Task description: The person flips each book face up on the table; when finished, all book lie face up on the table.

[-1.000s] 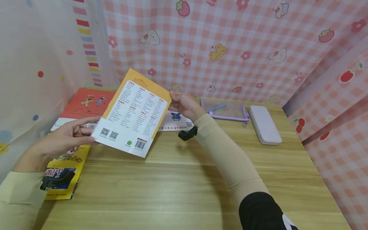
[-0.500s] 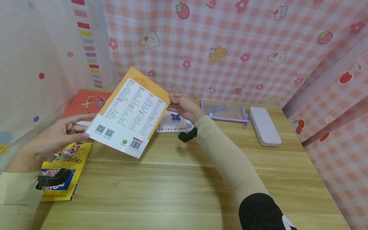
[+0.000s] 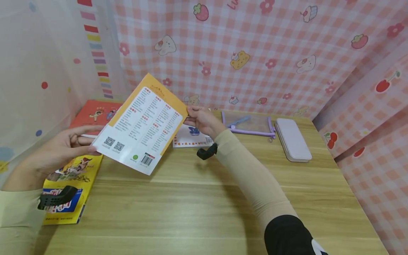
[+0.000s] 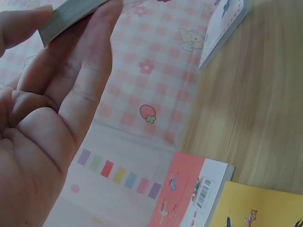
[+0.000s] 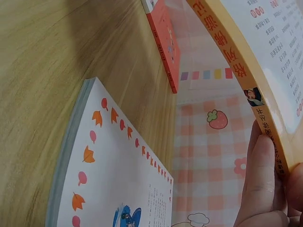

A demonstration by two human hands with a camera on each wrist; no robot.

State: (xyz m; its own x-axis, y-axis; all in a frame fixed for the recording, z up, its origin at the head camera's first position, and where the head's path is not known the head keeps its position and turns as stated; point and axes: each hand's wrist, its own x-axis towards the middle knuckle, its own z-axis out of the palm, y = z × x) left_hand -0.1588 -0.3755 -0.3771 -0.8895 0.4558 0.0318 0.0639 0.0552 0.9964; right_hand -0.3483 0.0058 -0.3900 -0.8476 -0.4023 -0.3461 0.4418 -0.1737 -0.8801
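Swings the lower end of an orange-and-white paperback slightly leftward from a second ago; pinches opposite edges with left hand and right hand, holding it tilted above the worktop, near the back left corner.

Held book: raised above the counter between the hands, left hand at its near-left corner, right hand at its far-right edge. On the counter: second book, beyond the left hand; third book, below the left hand; fourth book, below and behind the right hand; zip pouch, right of that hand; pencil case, farther right. Curtain behind.
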